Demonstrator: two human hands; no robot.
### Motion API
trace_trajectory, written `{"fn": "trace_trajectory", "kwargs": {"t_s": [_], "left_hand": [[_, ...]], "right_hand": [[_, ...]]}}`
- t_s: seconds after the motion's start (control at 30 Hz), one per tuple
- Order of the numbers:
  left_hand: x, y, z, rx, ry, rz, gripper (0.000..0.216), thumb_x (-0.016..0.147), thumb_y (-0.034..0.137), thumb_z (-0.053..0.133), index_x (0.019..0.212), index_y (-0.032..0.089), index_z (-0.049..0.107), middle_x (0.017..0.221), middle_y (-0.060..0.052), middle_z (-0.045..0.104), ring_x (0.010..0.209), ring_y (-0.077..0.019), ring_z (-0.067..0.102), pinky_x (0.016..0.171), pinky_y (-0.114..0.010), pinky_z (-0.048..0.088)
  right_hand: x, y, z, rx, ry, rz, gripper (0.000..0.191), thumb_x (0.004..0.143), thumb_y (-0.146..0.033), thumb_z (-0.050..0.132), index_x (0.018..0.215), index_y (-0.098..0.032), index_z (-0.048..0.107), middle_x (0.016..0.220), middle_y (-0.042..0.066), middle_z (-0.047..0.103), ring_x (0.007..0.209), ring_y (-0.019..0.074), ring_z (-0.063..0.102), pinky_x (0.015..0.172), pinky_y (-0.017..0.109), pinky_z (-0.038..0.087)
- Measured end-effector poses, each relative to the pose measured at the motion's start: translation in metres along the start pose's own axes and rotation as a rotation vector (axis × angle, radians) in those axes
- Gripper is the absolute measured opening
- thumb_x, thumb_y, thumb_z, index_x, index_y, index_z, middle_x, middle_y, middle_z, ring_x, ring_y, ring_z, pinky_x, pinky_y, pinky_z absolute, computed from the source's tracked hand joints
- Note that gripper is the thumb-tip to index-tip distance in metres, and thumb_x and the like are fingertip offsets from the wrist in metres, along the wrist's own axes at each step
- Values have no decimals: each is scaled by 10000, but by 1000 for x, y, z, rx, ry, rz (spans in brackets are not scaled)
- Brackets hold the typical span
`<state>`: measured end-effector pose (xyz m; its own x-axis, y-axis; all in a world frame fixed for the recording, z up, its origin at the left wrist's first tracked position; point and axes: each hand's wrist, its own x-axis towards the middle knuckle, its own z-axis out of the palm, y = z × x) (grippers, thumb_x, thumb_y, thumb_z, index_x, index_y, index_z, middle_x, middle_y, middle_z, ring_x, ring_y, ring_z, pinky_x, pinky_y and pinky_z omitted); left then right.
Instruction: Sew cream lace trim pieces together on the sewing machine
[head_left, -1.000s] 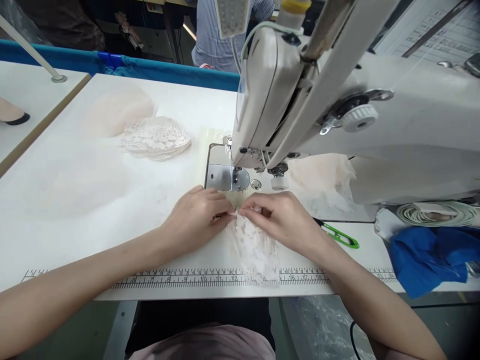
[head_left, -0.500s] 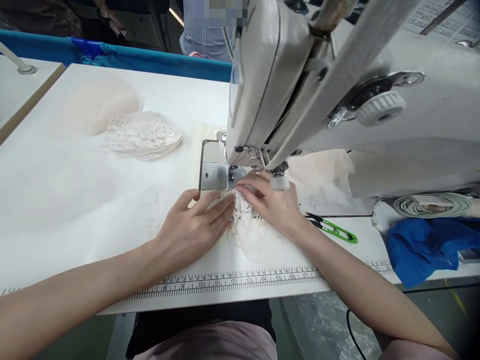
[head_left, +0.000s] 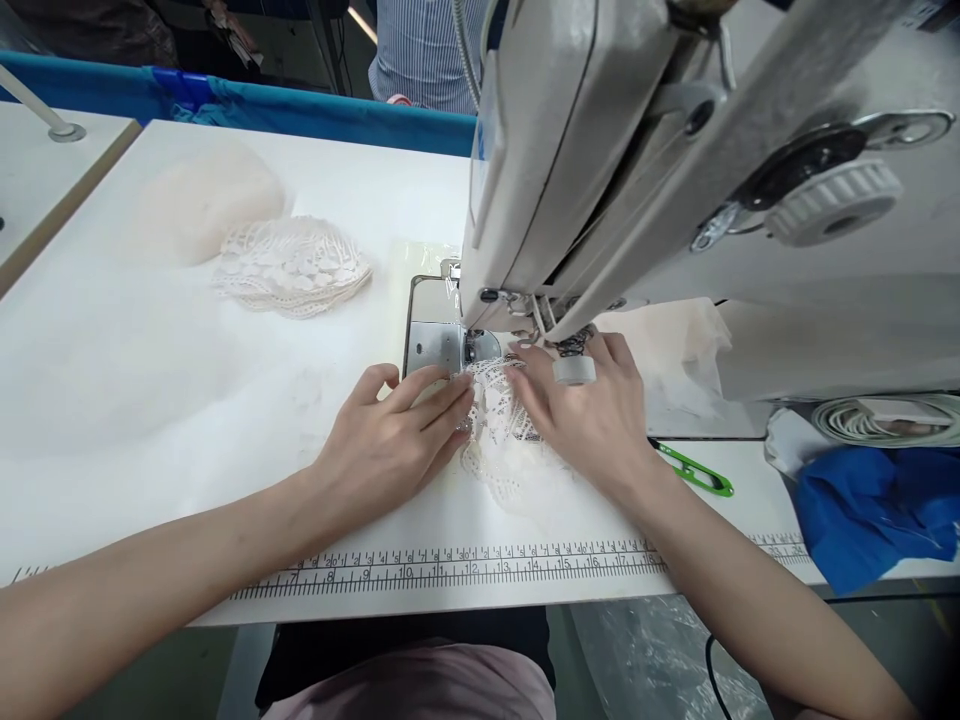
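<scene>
A piece of white lace point(head_left: 499, 415) lies just in front of the sewing machine's metal needle plate point(head_left: 437, 343). My left hand point(head_left: 394, 430) rests flat at the lace's left edge, fingers stretched out and fingertips pressing on it. From the other side my right hand point(head_left: 592, 405) grips the lace's upper right edge between thumb and forefinger. Part of this hand is behind a white knob point(head_left: 574, 370) on the machine. The presser foot point(head_left: 471, 348) stands just beyond my left fingertips; the needle tip is too small to make out.
The sewing machine head point(head_left: 540, 150) towers over the right side. Stacked lace pieces point(head_left: 292, 265) and pale cups point(head_left: 210, 205) lie left. Green thread snips point(head_left: 697, 472), a blue cloth point(head_left: 877, 510) and pale fabric point(head_left: 667, 350) are at right. A ruler strip point(head_left: 450, 572) runs along the front edge.
My right hand has shifted right, away from the presser foot, uncovering more of the lace's upper edge. My left hand stays at the lace. The whole view has shifted slightly.
</scene>
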<state>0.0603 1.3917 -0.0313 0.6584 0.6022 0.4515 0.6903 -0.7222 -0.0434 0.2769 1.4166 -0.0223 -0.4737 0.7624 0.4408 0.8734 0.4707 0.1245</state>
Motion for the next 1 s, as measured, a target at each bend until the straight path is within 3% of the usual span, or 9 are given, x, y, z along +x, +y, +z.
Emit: {"fn": "trace_trajectory", "kwargs": {"t_s": [0.07, 0.13, 0.23, 0.37, 1.0], "left_hand": [[1, -1, 1, 2, -4, -9, 244, 984, 225, 525, 1187, 168, 648, 1219, -21, 693, 1139, -219, 624, 837, -399, 404], [2, -2, 2, 5, -8, -13, 243, 982, 224, 528, 1184, 162, 651, 1222, -14, 690, 1145, -219, 622, 838, -401, 403], [2, -1, 2, 24, -11, -11, 243, 978, 227, 540, 1180, 159, 655, 1232, -11, 685, 1145, -221, 623, 841, -403, 402], [1, 1, 0, 74, -28, -3, 255, 981, 252, 541, 1182, 142, 654, 1246, -36, 677, 1171, -228, 610, 855, -409, 398], [7, 1, 3, 55, -63, -47, 299, 987, 292, 505, 1229, 156, 616, 1244, -107, 673, 1235, -267, 554, 913, -418, 389]], "right_hand": [[-2, -4, -4, 61, 33, -50, 284, 975, -308, 495, 996, -170, 742, 853, 60, 708, 817, 200, 590, 737, 338, 378], [-4, -11, -5, 120, 0, -102, 287, 986, -308, 485, 1083, -186, 726, 812, 43, 704, 825, 193, 590, 728, 329, 371], [-6, -18, -3, 105, -106, -108, 360, 1005, -334, 446, 1200, -137, 676, 850, 80, 709, 920, 224, 583, 739, 342, 370], [-6, -18, 1, 51, -162, -65, 420, 1020, -375, 397, 1176, -115, 688, 945, 120, 708, 1007, 243, 564, 756, 353, 363], [-1, -10, 7, 8, -147, -34, 395, 1007, -360, 414, 1251, -147, 641, 1015, 136, 685, 1051, 281, 543, 845, 400, 371]]}}
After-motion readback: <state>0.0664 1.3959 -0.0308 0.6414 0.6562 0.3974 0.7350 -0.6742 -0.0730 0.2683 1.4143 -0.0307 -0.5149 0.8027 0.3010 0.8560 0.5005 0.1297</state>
